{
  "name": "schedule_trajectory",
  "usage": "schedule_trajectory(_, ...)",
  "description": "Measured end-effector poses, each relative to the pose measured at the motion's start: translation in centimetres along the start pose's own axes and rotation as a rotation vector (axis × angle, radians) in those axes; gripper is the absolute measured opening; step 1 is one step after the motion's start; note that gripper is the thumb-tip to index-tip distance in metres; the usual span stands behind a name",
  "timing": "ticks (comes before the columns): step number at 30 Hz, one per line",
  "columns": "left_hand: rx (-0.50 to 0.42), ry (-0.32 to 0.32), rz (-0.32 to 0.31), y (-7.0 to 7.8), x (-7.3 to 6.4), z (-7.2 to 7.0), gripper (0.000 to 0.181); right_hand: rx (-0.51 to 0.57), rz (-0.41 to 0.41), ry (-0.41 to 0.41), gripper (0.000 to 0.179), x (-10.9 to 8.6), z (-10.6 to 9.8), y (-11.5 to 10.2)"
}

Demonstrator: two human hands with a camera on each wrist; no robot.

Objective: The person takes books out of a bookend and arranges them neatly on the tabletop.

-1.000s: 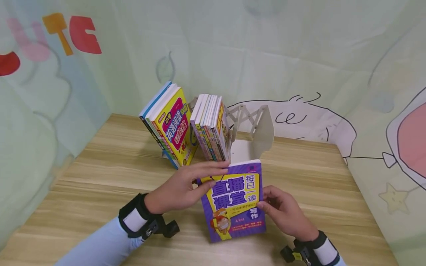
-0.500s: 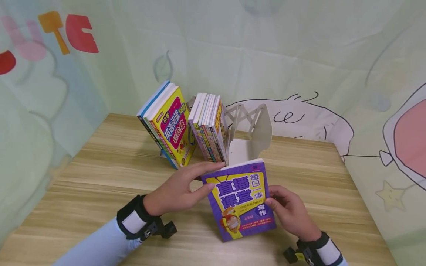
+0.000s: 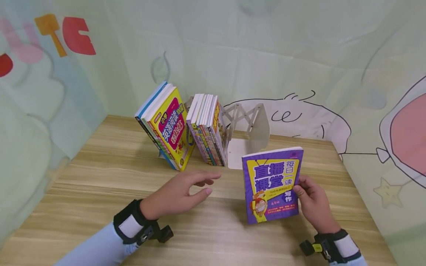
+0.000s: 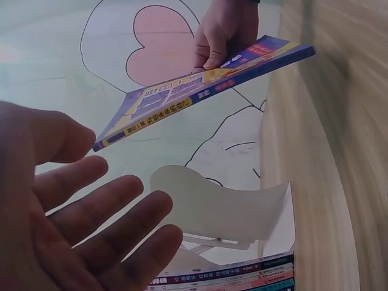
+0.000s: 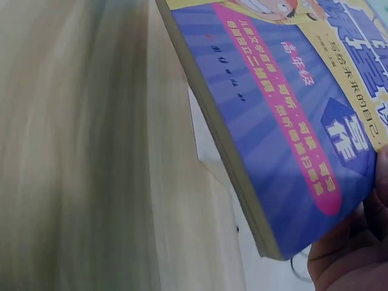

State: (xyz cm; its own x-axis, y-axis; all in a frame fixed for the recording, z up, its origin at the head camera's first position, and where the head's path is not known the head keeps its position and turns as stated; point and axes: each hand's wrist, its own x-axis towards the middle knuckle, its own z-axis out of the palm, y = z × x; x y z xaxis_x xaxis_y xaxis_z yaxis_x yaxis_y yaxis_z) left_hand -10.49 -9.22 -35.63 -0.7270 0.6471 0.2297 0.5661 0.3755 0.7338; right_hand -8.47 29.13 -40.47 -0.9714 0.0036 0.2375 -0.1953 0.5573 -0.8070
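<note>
A purple and yellow book [image 3: 273, 203] is held up in front of the rack, its cover toward the head camera. My right hand [image 3: 313, 201] pinches its right edge, thumb on the cover and fingers behind. In the right wrist view, the book's lower part [image 5: 260, 121] fills the upper right, with the thumb and fingers at its edge. My left hand [image 3: 181, 192] hovers left of the book with fingers relaxed and nothing in them. The left wrist view shows its spread fingers [image 4: 121, 206] below the spine of the book [image 4: 200, 97].
A white folding book rack [image 3: 259, 127] stands at the back of the wooden table [image 3: 110, 207]. Thin books [image 3: 206, 129] stand upright at its left part. Larger books, a yellow one [image 3: 174, 129] in front, lean left of them. Printed cloth [image 3: 213, 59] hangs behind.
My right hand has carried the purple book to the right and slightly up. My left hand has let go of its left edge and stayed near its earlier place.
</note>
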Motion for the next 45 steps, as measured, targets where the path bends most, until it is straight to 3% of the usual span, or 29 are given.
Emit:
schedule_trajectory(8,0.037,-0.012,0.014,-0.4,0.0,0.4,0.037,-0.048,0.137,0.107,0.039,1.1,-2.9,1.7)
schedule_trajectory(17,0.024,-0.021,-0.012,-0.5,-0.3,0.6,0.036,-0.052,0.297,0.148,0.052,2.2,-5.3,4.1)
schedule_trajectory(32,0.040,-0.020,-0.032,-0.7,-0.8,0.7,0.034,-0.043,0.446,0.108,0.063,3.6,-6.1,6.6)
schedule_trajectory(45,0.080,-0.007,-0.048,-1.0,-1.0,1.0,0.033,-0.161,0.567,0.025,0.065,5.1,-5.5,8.5)
